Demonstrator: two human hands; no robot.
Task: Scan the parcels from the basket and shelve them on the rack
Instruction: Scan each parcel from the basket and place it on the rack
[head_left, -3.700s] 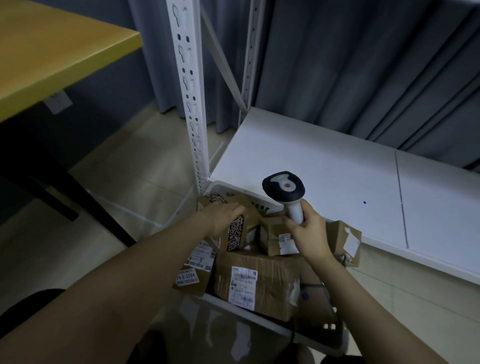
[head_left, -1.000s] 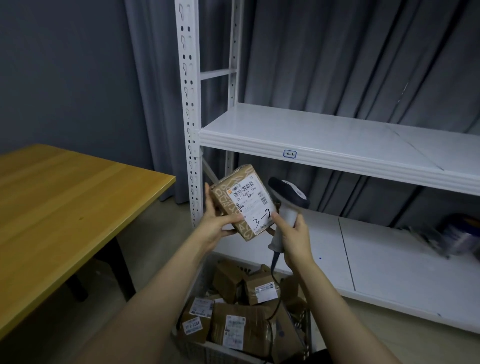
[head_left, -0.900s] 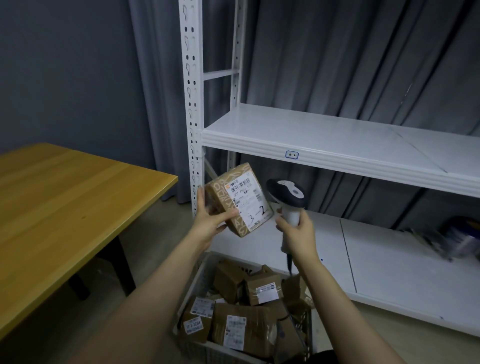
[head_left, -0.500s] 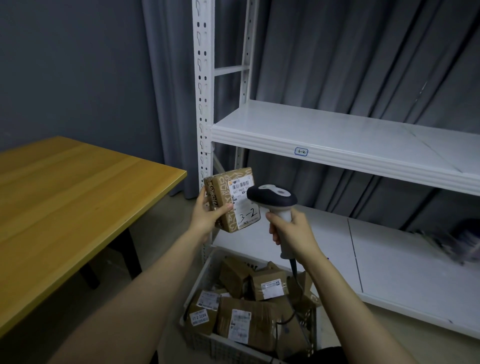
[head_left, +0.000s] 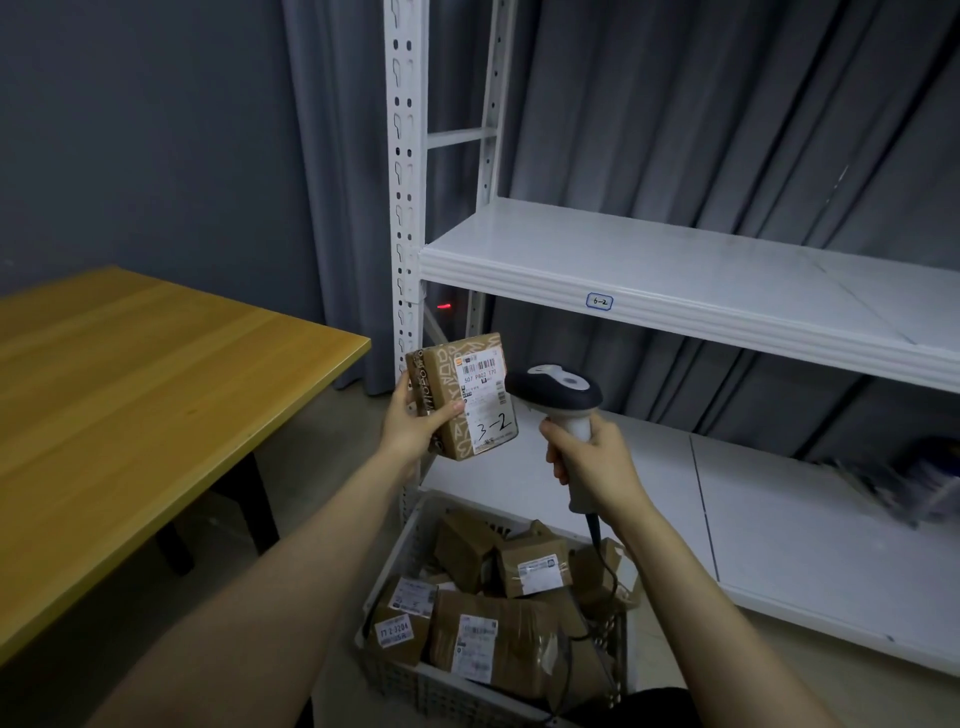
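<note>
Scan step: left hand (head_left: 415, 423) grips parcel (head_left: 464, 396), label up; right hand (head_left: 592, 457) grips scanner (head_left: 558, 397); red beam off-label; next, aim at barcode

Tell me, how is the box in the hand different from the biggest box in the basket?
The held parcel is up in the left hand; the biggest parcel lies in the basket. The held parcel has white patterns; the biggest parcel looks plain. Both are brown with white labels.
</note>
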